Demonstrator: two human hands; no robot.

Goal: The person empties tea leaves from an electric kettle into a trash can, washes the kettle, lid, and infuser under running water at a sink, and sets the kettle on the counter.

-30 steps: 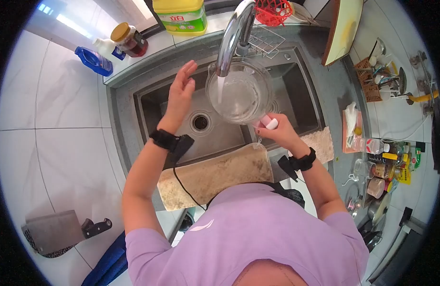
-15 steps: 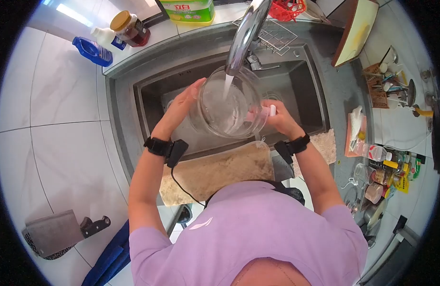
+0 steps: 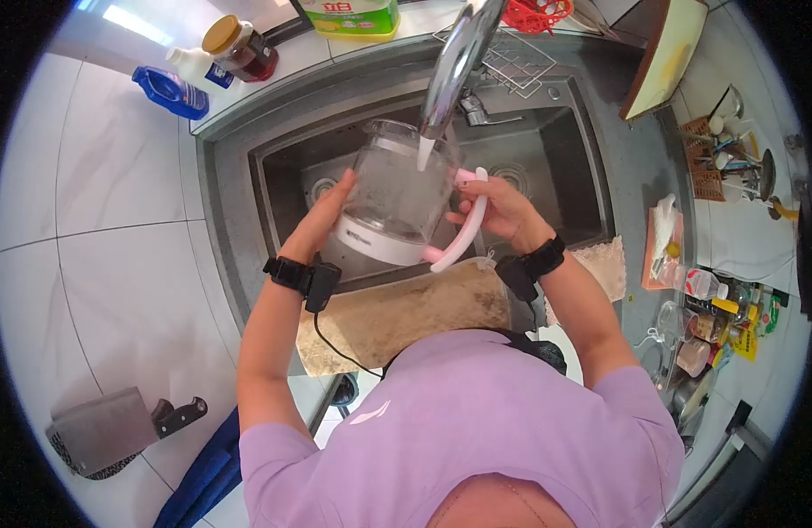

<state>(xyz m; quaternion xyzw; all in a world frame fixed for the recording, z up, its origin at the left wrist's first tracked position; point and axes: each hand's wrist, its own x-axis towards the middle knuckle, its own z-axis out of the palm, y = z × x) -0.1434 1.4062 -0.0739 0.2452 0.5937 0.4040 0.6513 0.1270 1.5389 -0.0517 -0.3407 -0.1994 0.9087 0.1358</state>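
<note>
Over the sink I hold a clear glass kettle (image 3: 397, 189) with a white base band and a pink-and-white handle. It is tipped, its mouth toward the far side and its base toward me. My left hand (image 3: 328, 216) lies along the kettle's left side, fingers partly hidden behind it. On the right, my right hand (image 3: 503, 209) has its fingers around the handle's upper part. Water runs from the chrome faucet (image 3: 450, 75) at the kettle's mouth; drops or haze cover the glass. I cannot tell how much water is inside.
The double-basin sink (image 3: 555, 167) lies under my hands. A wire rack (image 3: 520, 70) and a cutting board (image 3: 665, 62) stand behind it. Bottles and a jar (image 3: 240, 51) line the left ledge. A cleaver (image 3: 106, 431) is at lower left. Utensils and bottles (image 3: 701, 283) crowd the right.
The kettle has tipped from mouth-up to lying at a slant, so its base band and handle now show. My left hand has moved slightly down and toward me along its side.
</note>
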